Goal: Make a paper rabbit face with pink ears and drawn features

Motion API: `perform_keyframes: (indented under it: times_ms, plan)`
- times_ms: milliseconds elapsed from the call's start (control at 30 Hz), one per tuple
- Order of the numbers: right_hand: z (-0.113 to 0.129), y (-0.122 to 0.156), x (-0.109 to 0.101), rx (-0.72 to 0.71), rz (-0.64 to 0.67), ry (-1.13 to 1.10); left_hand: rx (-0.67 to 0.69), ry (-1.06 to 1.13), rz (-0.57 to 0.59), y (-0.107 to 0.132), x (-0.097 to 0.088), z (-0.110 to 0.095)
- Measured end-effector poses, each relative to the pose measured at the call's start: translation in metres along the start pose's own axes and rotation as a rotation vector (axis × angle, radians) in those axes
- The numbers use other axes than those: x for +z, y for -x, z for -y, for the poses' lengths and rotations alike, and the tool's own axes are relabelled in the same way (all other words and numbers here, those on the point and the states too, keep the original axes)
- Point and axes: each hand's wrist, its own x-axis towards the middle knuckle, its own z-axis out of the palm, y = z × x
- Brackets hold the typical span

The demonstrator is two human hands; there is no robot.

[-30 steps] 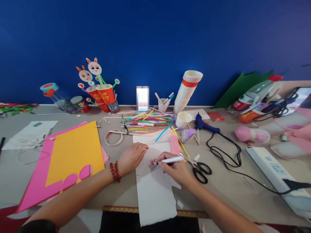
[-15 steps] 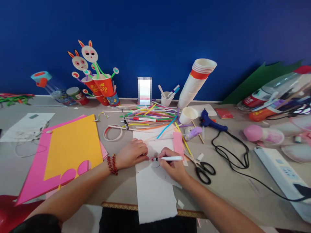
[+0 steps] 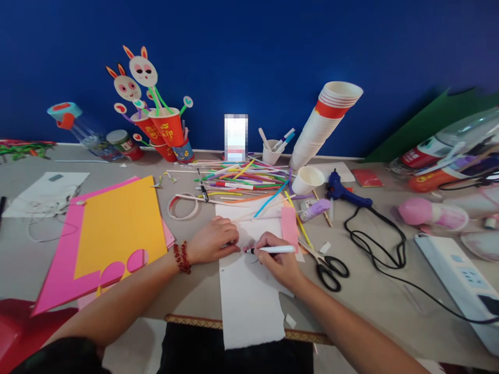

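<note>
A sheet of white paper lies in front of me, its torn lower end hanging over the table's front edge. My right hand grips a white marker pen, its dark tip down on the sheet. Beside the tip shows a small, curved, faint outline, partly hidden by my fingers. My left hand rests on the paper's left edge, thumb stretched towards the pen tip and fingers apart from the thumb, holding nothing that I can see. A pink paper strip lies just beyond my right hand.
Black-handled scissors and a blue glue gun with a looping cord lie right. Pipe cleaners are heaped behind the sheet. Stacked paper cups lean at the back. Yellow cardboard lies left, near rabbit-faced cups.
The view has tilted down slightly, so the objects at the back sit higher. Both hands stay at nearly the same place on the paper, with the pen tip still on it.
</note>
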Motion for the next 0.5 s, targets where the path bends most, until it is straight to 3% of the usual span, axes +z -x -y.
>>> perform_keyframes:
  times_ms: [500]
  plan:
    - [0.002,-0.0006,0.0003,-0.018,0.013,0.02,-0.009,-0.001,-0.004,0.0004,0.0014,0.001]
